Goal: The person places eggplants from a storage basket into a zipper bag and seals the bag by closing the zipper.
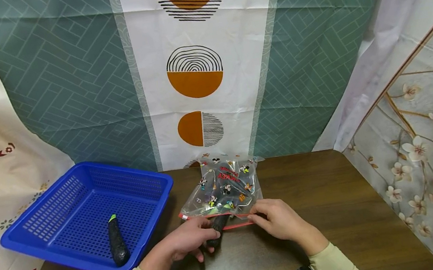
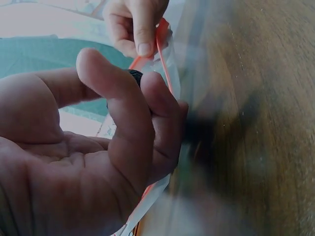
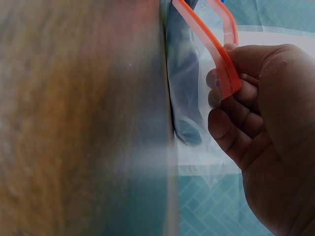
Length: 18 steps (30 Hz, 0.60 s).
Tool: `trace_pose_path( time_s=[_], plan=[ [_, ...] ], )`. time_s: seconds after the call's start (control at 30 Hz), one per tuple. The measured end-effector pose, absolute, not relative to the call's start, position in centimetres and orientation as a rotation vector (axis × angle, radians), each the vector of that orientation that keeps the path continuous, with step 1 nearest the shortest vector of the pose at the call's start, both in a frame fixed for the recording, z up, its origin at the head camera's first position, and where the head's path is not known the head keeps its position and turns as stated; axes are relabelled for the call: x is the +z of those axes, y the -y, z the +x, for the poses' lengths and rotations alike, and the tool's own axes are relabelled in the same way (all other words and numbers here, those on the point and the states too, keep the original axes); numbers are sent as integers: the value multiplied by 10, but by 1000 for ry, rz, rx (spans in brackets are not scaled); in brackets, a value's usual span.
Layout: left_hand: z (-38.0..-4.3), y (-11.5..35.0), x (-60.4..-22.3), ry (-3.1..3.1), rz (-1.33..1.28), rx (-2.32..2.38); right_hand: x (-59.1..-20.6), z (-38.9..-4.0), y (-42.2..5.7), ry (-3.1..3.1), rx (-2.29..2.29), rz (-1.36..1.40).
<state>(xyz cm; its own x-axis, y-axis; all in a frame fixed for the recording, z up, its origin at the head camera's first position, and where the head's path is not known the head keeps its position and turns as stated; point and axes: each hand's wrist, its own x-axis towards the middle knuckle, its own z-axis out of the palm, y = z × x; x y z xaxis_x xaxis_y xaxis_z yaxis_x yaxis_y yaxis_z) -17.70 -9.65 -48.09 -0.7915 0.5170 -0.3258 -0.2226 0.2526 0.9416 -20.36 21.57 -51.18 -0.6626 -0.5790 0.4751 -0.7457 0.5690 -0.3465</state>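
A clear zip bag (image 1: 230, 184) with cartoon prints and a red zip edge lies on the table, its mouth toward me. My right hand (image 1: 277, 219) pinches the red zip edge (image 3: 229, 73) at the right end of the mouth. At the left side of the mouth, my left hand (image 1: 190, 239) holds a dark eggplant (image 1: 219, 224) between thumb and fingers, its far part inside the bag. In the left wrist view the fingers (image 2: 130, 123) hide most of this eggplant. Another dark long shape (image 3: 184, 83) shows through the plastic in the right wrist view.
To the left stands a blue plastic basket (image 1: 79, 172) with slotted walls. One dark eggplant (image 1: 117, 243) with a green tip lies in it. Brown wooden table (image 1: 337, 210) extends to the right. A patterned curtain (image 1: 192, 31) hangs behind the table.
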Motion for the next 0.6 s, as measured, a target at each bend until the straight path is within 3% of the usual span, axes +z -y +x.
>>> trace_pose_path(
  time_s=[0.6],
  plan=[
    [-177,93,-487,-1936,253,1603,-509,-203,-216,2524,767,1064]
  ],
)
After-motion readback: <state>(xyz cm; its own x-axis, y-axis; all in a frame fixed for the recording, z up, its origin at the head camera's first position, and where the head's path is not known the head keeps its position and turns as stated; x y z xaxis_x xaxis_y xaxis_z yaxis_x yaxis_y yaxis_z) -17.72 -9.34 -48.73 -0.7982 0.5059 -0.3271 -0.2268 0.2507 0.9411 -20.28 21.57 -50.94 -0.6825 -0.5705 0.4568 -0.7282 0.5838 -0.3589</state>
